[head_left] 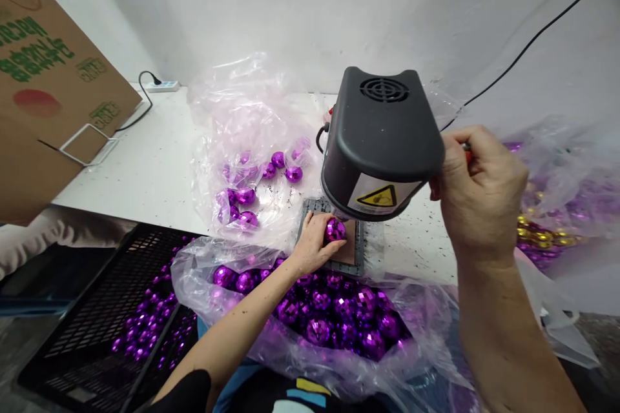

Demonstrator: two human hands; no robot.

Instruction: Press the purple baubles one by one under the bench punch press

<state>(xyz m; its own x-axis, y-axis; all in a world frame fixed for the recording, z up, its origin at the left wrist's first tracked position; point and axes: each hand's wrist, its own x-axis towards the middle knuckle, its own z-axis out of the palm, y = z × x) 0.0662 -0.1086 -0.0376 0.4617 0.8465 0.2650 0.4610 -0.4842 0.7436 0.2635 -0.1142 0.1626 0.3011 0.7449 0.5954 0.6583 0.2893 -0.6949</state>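
Note:
My left hand (pixel 314 242) is closed around a shiny purple faceted ball (pixel 335 230), held over the grey base plate (pixel 359 251) of a black press machine (pixel 382 129). The machine's rounded housing, with a vent on top and a yellow warning label, hides what is directly beneath it. At the housing's right side my right hand (pixel 482 190) is wrapped around a lever handle (pixel 467 153), of which only a bit of red shows. Nearest my body, an open clear plastic bag (pixel 194 271) holds many more purple balls (pixel 320 330).
Several purple balls (pixel 293 174) lie on a plastic sheet (pixel 232 110) behind the machine's left. A black crate (pixel 72 316) with small purple balls stands below left. A cardboard box (pixel 48 90) leans at left. Bagged purple and gold items (pixel 547 232) are at right.

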